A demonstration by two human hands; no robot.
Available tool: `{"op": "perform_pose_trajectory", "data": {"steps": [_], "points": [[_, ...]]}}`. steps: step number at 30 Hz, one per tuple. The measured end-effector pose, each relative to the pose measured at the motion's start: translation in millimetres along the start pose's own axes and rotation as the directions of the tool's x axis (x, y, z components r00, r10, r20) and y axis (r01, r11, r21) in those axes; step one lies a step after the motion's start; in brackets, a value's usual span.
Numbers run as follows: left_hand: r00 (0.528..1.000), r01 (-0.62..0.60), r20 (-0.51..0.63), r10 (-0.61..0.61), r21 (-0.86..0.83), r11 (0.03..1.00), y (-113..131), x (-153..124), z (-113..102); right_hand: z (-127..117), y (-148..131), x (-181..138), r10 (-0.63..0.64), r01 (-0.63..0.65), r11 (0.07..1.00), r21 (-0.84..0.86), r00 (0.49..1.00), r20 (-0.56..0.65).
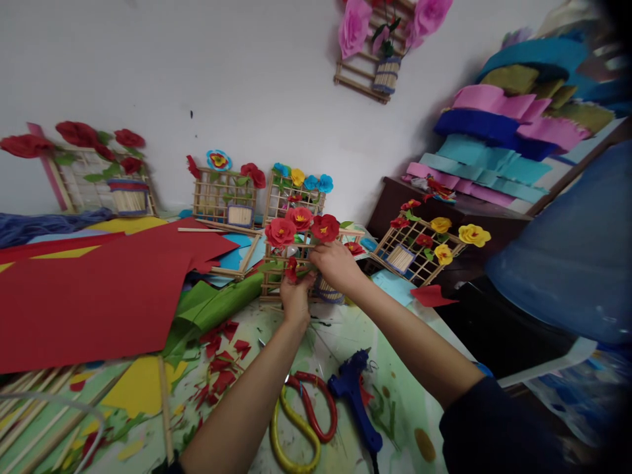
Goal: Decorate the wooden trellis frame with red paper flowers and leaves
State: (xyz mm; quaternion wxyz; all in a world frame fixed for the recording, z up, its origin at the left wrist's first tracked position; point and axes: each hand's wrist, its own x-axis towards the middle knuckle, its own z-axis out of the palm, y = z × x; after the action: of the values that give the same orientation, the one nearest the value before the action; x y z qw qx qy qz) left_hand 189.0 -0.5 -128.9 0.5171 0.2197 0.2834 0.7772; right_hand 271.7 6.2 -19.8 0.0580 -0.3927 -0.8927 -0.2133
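A small trellis of wooden sticks (270, 289) stands on the table in front of me, decorated with red paper flowers (280, 232). My right hand (338, 264) is closed at the trellis, its fingertips pinching just under a red paper flower (325, 228). Lower down, my left hand (296, 297) has its fingers closed around the green stem area, beside a small red flower (291, 268). Its fingertips are partly hidden. A small stick basket with blue trim (330, 291) sits on the trellis behind my right wrist.
Scissors with red and yellow handles (296, 428) and a blue glue gun (356, 401) lie nearest me. Red paper sheets (89, 296), green crepe paper (212, 309) and scraps cover the left. Other flowered trellises (224, 194) lean along the wall; a brown cabinet (395, 204) stands right.
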Motion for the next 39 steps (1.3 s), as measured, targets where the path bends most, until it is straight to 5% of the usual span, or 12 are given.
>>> {"op": "perform_pose_trajectory", "data": {"steps": [10, 16, 23, 31, 39], "points": [[0.999, -0.05, -0.019, 0.051, 0.029, 0.998, -4, 3, 1, -29, -26, -50, 0.114, -0.092, 0.991, 0.102, 0.965, -0.238], [0.997, -0.053, -0.047, 0.054, 0.036, 0.998, -4, 2, 7, -75, -52, -94, 0.215, -0.044, 0.952, 0.303, 0.801, -0.56], [0.992, -0.081, -0.086, 0.09, 0.098, 0.992, -10, 5, 5, -87, -53, -118, 0.373, -0.129, 0.913, 0.388, 0.652, -0.66], [0.986, -0.134, -0.077, 0.148, 0.165, 0.977, -13, 7, 0, -78, -42, -115, 0.406, -0.146, 0.895, 0.421, 0.658, -0.634], [0.983, -0.169, -0.04, 0.179, 0.186, 0.968, -16, 6, -2, -54, -44, -98, 0.406, -0.139, 0.87, 0.474, 0.748, -0.525]]}}
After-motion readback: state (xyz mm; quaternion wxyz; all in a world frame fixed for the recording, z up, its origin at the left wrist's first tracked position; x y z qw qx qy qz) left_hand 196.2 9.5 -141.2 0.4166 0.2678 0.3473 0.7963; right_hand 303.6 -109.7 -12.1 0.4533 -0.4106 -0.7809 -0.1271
